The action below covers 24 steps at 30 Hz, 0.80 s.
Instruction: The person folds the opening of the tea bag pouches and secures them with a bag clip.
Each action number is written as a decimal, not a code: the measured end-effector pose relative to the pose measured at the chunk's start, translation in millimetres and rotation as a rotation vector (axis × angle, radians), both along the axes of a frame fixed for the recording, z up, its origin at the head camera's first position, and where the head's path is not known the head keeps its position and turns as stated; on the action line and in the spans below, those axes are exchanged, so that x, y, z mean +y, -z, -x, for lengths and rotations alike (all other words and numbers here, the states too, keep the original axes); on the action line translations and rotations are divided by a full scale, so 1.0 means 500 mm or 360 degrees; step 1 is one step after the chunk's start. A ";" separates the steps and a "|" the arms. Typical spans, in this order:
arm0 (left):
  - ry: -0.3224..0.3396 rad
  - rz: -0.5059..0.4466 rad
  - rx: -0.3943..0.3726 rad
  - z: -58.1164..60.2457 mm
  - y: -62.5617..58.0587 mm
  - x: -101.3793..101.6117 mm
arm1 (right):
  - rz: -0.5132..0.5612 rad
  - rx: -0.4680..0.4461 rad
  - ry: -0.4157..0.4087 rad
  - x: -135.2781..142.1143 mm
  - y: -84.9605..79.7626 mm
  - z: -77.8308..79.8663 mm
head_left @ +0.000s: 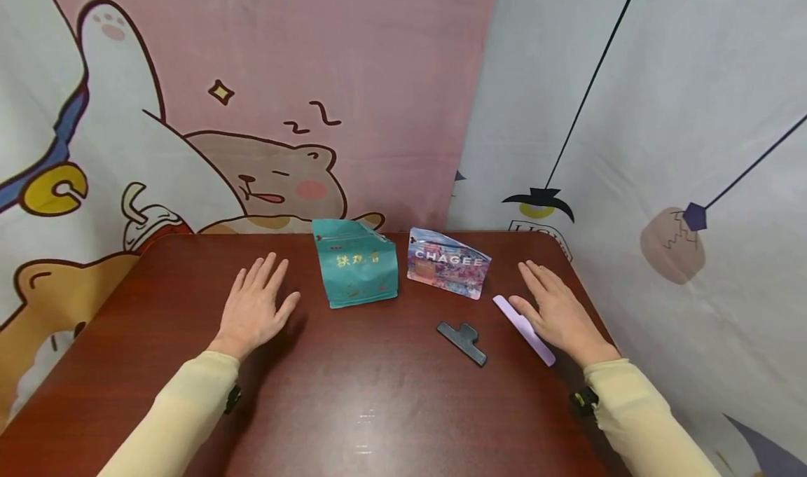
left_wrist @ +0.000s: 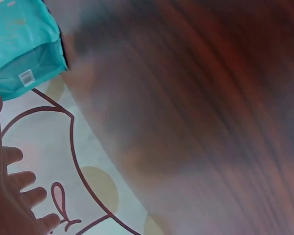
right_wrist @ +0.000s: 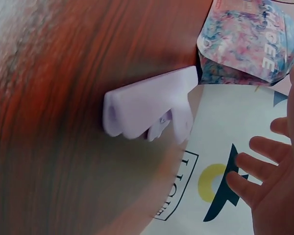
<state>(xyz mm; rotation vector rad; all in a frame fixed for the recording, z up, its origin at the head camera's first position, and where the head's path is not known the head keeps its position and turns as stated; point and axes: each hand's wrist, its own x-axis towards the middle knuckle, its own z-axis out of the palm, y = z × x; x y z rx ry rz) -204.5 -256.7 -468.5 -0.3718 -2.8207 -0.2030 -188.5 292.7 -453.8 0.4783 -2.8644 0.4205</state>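
Note:
My left hand [head_left: 255, 312] is over the left part of the table with its fingers spread and nothing in it. To its right stands a teal pouch [head_left: 357, 270] with gold lettering. My right hand [head_left: 561, 312], also spread and holding nothing, overlaps a lilac bag clip [head_left: 523, 330] in the head view. The right wrist view shows that clip [right_wrist: 147, 105] from the side, lying apart from the fingers. A black bag clip [head_left: 462, 342] lies farther left on the table. Behind it is a smaller pink and blue pouch [head_left: 447, 263] marked CHAGEE.
The glossy brown table [head_left: 353, 407] ends at a back edge just behind the pouches. A cloth [head_left: 403, 99] printed with cartoon animals hangs behind it and along the right side.

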 end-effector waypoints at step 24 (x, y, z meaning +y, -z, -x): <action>0.0124 -0.0401 0.0382 -0.004 -0.074 0.076 | 0.0268 0.0143 -0.0099 -0.079 -0.022 -0.013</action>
